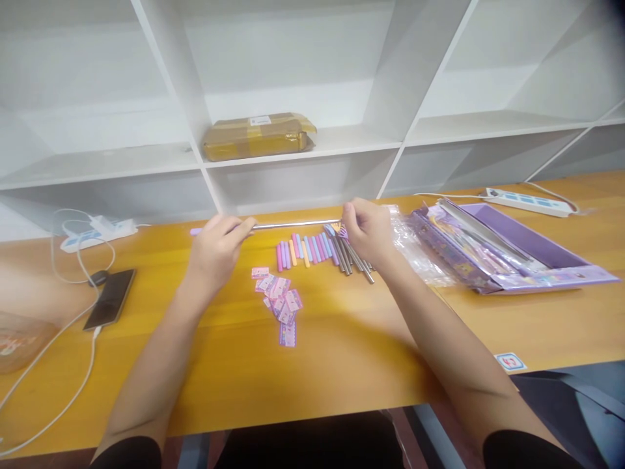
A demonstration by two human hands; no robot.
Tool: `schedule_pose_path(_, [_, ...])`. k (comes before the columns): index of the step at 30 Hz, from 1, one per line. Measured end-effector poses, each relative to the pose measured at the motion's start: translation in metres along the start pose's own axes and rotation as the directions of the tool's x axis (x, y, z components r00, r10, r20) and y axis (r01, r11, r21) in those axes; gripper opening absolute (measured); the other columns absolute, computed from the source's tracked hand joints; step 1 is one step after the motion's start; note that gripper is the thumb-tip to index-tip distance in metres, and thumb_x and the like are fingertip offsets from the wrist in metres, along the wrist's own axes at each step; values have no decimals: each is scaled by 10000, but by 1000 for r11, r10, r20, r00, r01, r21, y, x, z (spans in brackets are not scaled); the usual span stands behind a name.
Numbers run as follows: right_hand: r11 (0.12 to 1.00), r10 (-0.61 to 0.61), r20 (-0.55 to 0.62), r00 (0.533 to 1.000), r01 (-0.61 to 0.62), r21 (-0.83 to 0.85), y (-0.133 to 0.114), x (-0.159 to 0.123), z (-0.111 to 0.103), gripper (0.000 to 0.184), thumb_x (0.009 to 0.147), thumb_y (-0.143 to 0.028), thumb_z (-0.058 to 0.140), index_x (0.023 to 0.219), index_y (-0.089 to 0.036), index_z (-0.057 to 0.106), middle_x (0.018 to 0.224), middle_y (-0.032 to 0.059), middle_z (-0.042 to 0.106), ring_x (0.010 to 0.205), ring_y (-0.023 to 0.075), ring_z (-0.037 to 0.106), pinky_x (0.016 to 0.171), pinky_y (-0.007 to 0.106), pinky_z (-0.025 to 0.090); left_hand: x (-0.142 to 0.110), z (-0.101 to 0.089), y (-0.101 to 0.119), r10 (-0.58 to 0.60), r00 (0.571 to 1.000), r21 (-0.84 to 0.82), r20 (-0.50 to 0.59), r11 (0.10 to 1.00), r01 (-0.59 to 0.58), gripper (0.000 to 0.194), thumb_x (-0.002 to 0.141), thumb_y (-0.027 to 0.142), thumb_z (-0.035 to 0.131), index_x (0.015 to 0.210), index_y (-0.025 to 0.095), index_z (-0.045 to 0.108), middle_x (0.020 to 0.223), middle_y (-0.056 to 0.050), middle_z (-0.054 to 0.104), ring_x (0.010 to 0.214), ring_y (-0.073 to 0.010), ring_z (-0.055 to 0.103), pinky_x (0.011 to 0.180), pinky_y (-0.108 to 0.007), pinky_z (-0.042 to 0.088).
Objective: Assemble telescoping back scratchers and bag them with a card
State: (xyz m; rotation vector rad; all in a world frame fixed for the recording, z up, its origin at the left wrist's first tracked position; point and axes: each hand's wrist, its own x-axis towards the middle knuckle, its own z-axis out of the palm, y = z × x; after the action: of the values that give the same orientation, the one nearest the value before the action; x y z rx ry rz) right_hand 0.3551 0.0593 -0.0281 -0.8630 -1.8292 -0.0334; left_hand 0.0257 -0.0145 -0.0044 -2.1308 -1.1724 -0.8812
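Stretched between both hands is a thin telescopic metal rod [297, 225] with a lilac grip at its left end. My left hand [217, 244] is closed round it near the lilac grip. At the other end my right hand [366, 228] pinches the rod, its tip hidden by the fingers. Just below lie several metal rods [349, 255] with small coloured, claw-like heads, partly covered by my right hand. A row of pastel sticks [305, 250] in pink, purple, blue and orange sits left of them. Small printed pink-purple cards [280, 299] are heaped nearer me.
On the right, a purple box [488, 283] holds packaged items, beside clear plastic wrap [415, 251]. A phone [110, 299] with cables and a power strip [100, 236] occupy the left. Another power strip [530, 202] is at the back right. A brown taped parcel [256, 138] rests on the shelf.
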Motion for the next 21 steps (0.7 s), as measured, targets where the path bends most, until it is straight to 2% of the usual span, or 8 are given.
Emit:
schedule_pose_path(5, [1000,-20,-29,999,20,-16,-4,0,-2,422,1123,-291,429,710,-246,356,647,-17,431,604,143,428,625,346,306,-1,1,2,10,1000,4,2,1000,-10,228,1102,177,561,1190,231,763,945,-47,794,809,-198,601,686,-325,460])
schedule_pose_path(15, [999,-10,4,1000,10,-33,-5,-1,-1,410,1136,-291,427,740,-245,331,666,-20,433,610,144,426,629,348,290,-2,0,-1,38,999,24,-20,999,-37,245,1086,135,569,1209,234,755,938,-44,785,808,-201,588,690,-324,458])
schedule_pose_path(18, [999,-34,32,999,35,-24,-19,-11,12,396,1123,-264,436,737,-249,346,665,-18,446,613,149,430,636,341,297,-5,13,9,31,999,-46,28,999,-29,261,1097,143,540,1227,236,746,964,-50,785,847,-204,608,714,-328,463])
schedule_pose_path(21, [997,-66,95,993,70,-36,-37,-25,34,371,1111,-255,463,746,-251,400,701,1,500,644,161,460,650,335,311,-13,35,28,61,990,-143,127,989,-43,299,1094,124,511,1259,220,740,974,-57,780,840,-202,591,739,-332,476])
